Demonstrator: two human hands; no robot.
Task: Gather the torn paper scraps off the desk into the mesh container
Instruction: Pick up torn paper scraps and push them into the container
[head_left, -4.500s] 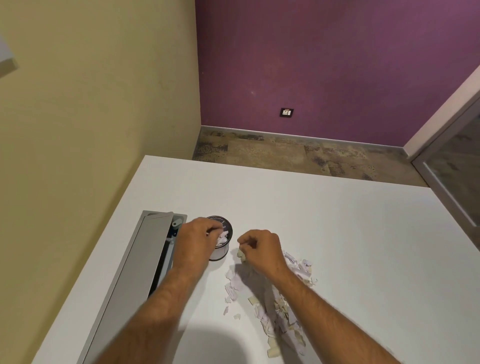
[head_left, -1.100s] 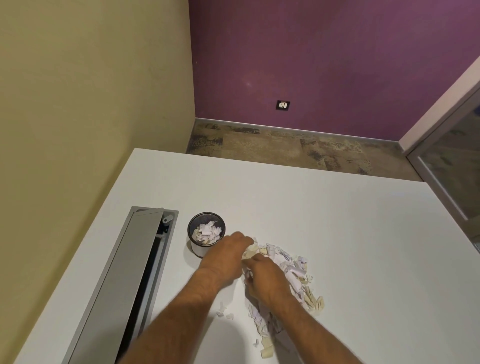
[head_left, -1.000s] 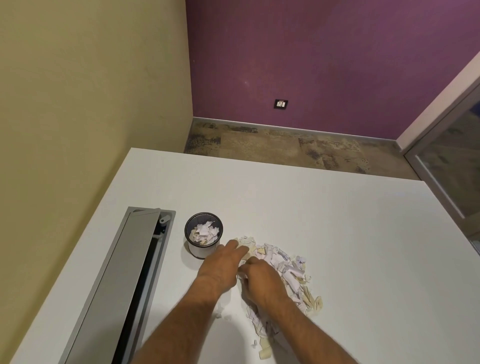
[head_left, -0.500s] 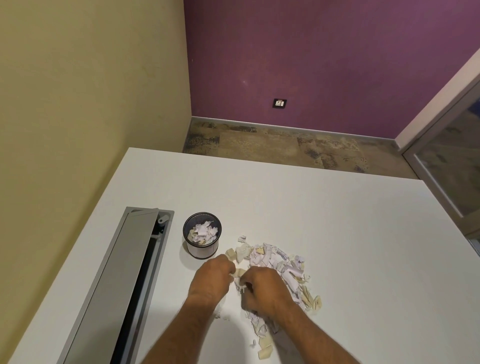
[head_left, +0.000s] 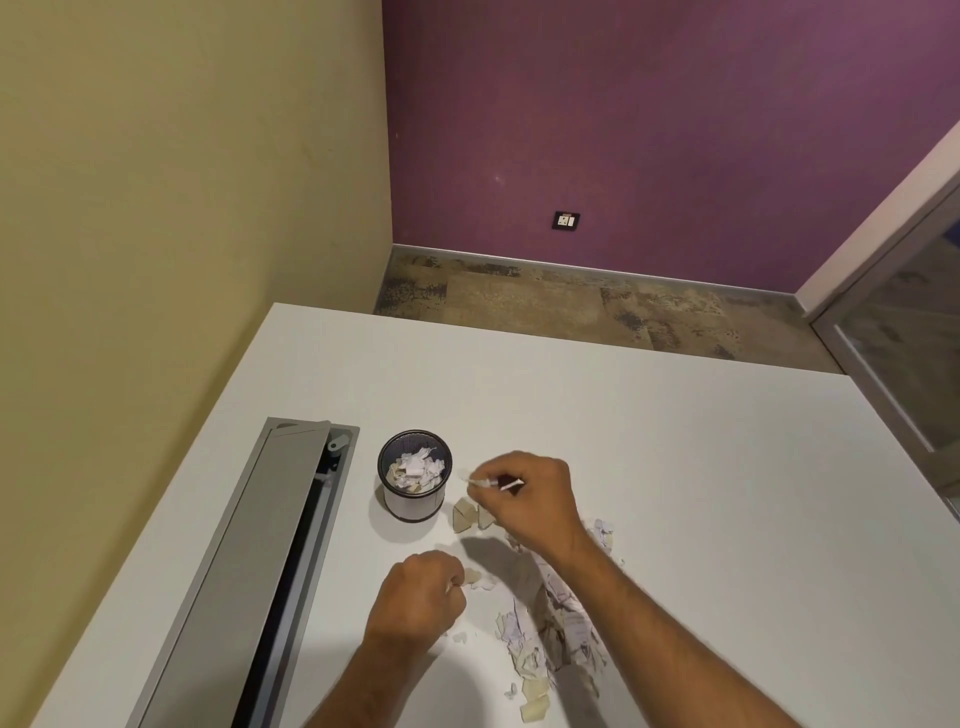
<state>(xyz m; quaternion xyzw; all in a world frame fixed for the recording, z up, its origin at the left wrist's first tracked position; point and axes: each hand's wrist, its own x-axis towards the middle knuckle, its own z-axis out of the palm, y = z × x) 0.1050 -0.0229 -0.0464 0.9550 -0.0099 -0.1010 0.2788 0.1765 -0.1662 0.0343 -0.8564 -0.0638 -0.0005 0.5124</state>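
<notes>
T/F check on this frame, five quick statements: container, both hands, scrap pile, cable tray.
1. The mesh container already holds scraps. True.
2. The right hand pinches scraps, lifted beside the container. True.
3. The left hand lies flat and open on the desk. False: its fingers are curled, pinching small scraps.
4. The scrap pile lies left of the container. False: it lies to the right and nearer the person.
5. The grey cable tray lies left of the container. True.
</notes>
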